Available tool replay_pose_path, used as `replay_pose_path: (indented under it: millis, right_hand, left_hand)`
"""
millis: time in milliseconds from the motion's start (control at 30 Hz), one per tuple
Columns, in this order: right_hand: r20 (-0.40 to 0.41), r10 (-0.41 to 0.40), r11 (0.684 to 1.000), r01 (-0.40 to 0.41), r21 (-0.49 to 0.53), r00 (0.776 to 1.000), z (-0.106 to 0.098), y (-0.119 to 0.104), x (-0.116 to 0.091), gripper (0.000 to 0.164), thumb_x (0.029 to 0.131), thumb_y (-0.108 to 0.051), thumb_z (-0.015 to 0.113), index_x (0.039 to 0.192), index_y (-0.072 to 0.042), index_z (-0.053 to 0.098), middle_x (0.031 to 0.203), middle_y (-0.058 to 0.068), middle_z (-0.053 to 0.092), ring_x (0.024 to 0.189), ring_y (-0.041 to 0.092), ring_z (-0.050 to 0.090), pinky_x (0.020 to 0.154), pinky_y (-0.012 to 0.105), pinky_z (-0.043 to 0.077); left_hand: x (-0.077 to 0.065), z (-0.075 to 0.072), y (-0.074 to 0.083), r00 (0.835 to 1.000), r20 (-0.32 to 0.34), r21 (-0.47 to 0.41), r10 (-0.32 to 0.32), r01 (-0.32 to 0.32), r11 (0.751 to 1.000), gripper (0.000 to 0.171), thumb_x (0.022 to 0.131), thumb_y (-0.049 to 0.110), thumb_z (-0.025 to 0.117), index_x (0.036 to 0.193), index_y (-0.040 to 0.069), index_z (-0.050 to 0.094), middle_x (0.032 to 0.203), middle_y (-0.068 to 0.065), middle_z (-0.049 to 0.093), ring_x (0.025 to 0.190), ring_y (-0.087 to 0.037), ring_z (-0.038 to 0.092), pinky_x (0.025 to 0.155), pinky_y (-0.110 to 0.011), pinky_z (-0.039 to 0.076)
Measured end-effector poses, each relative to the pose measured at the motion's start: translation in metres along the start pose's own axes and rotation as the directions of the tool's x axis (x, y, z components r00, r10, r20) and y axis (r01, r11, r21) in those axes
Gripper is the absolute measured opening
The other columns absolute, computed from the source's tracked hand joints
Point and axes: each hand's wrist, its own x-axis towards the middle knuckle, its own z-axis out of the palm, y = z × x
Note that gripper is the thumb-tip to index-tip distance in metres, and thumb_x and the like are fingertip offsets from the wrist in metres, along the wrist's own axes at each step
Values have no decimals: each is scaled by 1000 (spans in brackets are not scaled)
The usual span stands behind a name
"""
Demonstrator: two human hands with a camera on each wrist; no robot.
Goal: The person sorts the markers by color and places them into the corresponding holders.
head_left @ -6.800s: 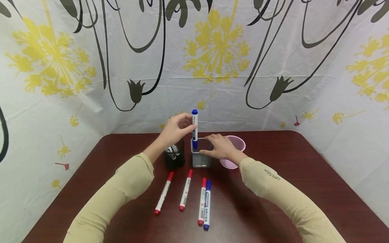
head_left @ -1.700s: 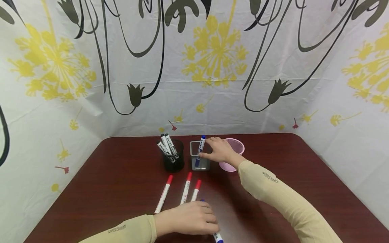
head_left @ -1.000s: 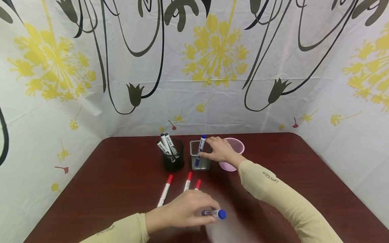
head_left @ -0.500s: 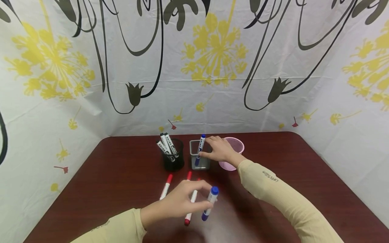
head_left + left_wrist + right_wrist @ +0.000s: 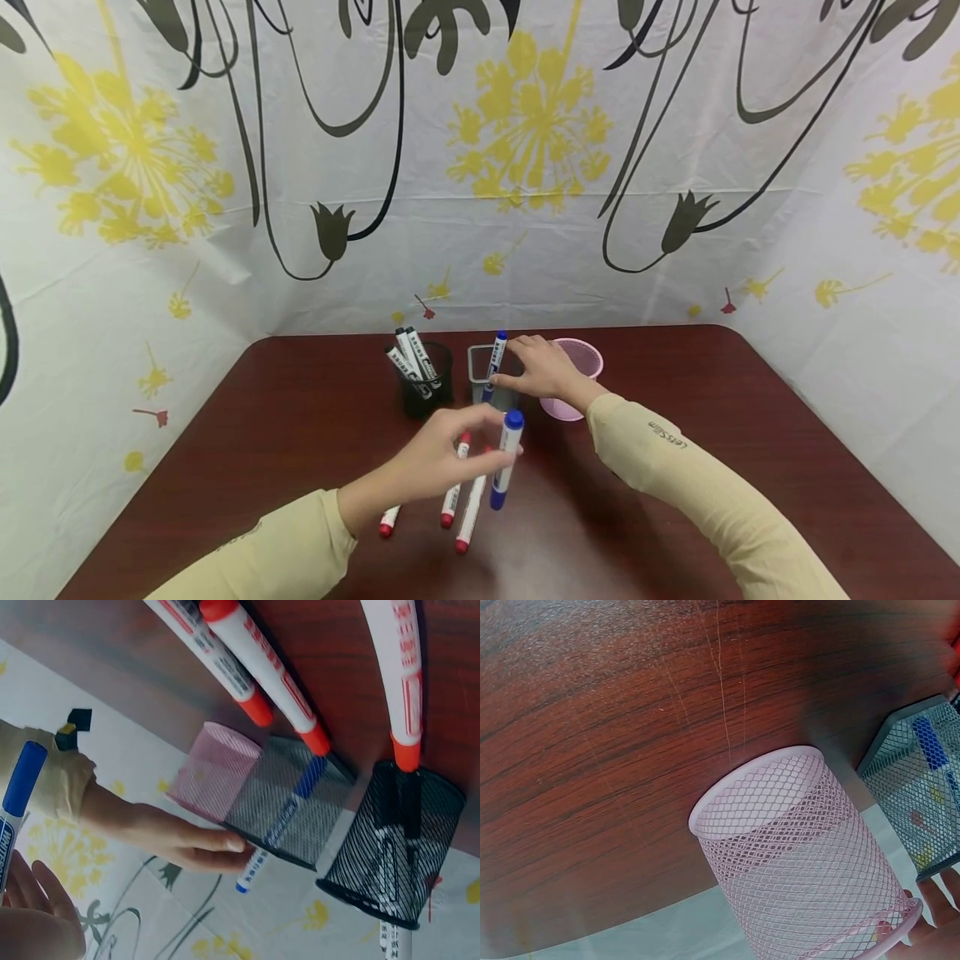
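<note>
My left hand (image 5: 450, 450) pinches a blue-capped whiteboard marker (image 5: 507, 460) between thumb and fingers, nearly upright above the table. At the back, my right hand (image 5: 551, 371) holds the rim of a grey mesh pen holder (image 5: 510, 402), thumb toward the front and fingers toward the back. Inside that holder a second blue marker (image 5: 497, 354) leans, its capped end sticking out near the right thumb. Below the left hand lie three red-capped markers: one red marker (image 5: 388, 521) partly hidden by the hand, a middle red marker (image 5: 452, 500) and a right-hand red marker (image 5: 471, 517).
Left of the grey holder stands a black mesh pen holder (image 5: 427, 407) with several black-capped markers (image 5: 422, 354). A pink mesh pen holder (image 5: 802, 862) stands to its right, partly behind the right hand. A patterned cloth (image 5: 540, 275) hangs behind the dark wooden table (image 5: 660, 450).
My left hand has picked the blue marker up from the table, turned it upright and carried it toward the holders. The right hand stays at the grey holder.
</note>
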Motion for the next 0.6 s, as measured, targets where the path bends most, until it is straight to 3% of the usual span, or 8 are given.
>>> replay_pose_path:
  millis: [133, 233, 400, 600]
  right_hand:
    - [-5, -2, 1000, 2, -3, 1000, 0, 0, 0, 68, 76, -56, 56, 120, -4, 53, 118, 13, 51, 108, 30, 45, 87, 50, 35]
    - [-12, -13, 1000, 13, -13, 1000, 1, 1, 0, 63, 76, -49, 59, 119, -4, 53, 117, 14, 52, 107, 31, 46, 86, 50, 35]
    - [-9, -21, 1000, 21, -20, 1000, 1, 1, 0, 62, 77, -46, 60, 120, -3, 52, 117, 14, 52, 108, 32, 45, 86, 51, 35]
    - [-22, -32, 999, 31, -25, 999, -1, 2, 0, 63, 77, -48, 59, 119, -1, 53, 116, 15, 53, 106, 31, 47, 85, 50, 36]
  left_hand:
    - [8, -8, 6, 999, -52, -6, -2, 2, 1000, 22, 78, 4, 66, 100, 5, 59, 87, -1, 63, 75, -9, 55, 64, -26, 46]
    - [15, -15, 13, 997, -72, -60, -23, 19, 998, 19, 79, 0, 63, 98, 0, 58, 84, -5, 64, 70, -12, 57, 58, -28, 46]
    - [26, -26, 20, 993, -111, -87, -48, 38, 995, 19, 80, -3, 61, 98, -3, 57, 84, -9, 64, 73, -16, 59, 60, -33, 47]
    - [35, -36, 24, 981, -138, -86, -134, 123, 989, 20, 82, -2, 60, 102, -3, 56, 88, -8, 61, 79, -17, 59, 69, -36, 47]
